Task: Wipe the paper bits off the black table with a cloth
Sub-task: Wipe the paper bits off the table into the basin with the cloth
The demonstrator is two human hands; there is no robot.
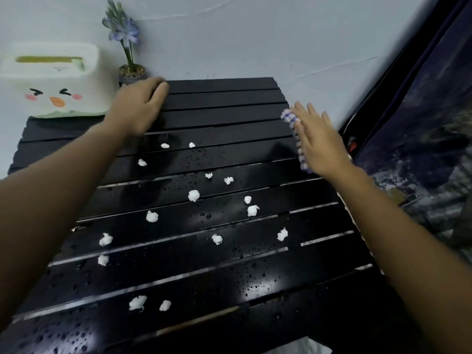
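The right hand [318, 143] lies flat, fingers spread, pressing the cloth [296, 139] at the far right edge of the surface [229, 272]. The left hand [139, 106] rests far left, fingers curled loosely on nothing. White bits [193, 195] scatter across the wet slats between; the far slats lie bare.

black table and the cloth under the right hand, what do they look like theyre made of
Black table: rigid slats with a glossy black finish, water beading on top; painted wood or metal, unclear. Cloth: soft woven fabric, blue-and-white check, folding under the right hand.
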